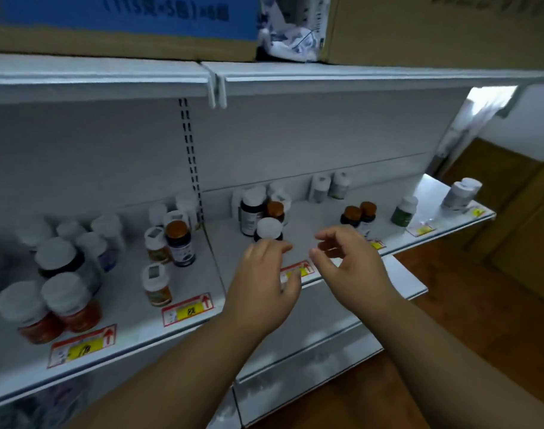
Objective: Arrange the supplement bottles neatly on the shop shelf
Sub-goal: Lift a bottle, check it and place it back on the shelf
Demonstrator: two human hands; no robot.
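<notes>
Bottles stand scattered along the shelf (134, 317), so arranging seems barely begun; at mid-frame the left hand (264, 283) and right hand (348, 258) hover, fingers loose, grasping nothing.

Dim, soft-focus frame; daylight enters at upper right, glaring on the shelf (434, 193) end; wide-angle bowing at edges
</notes>
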